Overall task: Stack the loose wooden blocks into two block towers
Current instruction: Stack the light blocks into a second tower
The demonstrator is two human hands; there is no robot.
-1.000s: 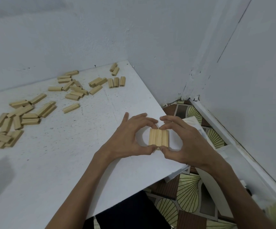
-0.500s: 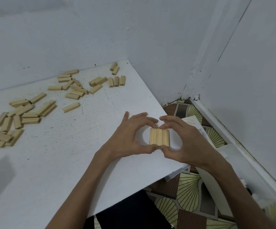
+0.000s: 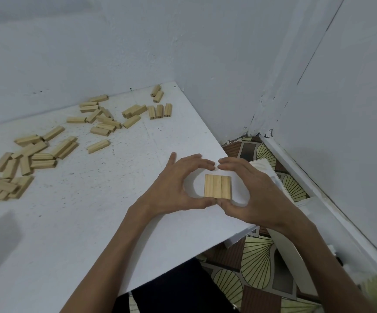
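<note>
Three pale wooden blocks lie side by side as one flat square layer on the white table, close to its right edge. My left hand curves round the layer's left side and my right hand round its right side. Both thumbs touch the layer's near end. The fingertips meet just beyond its far end, with a thin strip of table showing between them and the wood. Several loose blocks lie scattered at the left, and more loose blocks lie at the back by the wall.
The table sits in a corner, with walls behind and to the right. Its right edge drops to a patterned floor. White boards lie on the floor beside the table. Bare tabletop spreads to the left of my hands.
</note>
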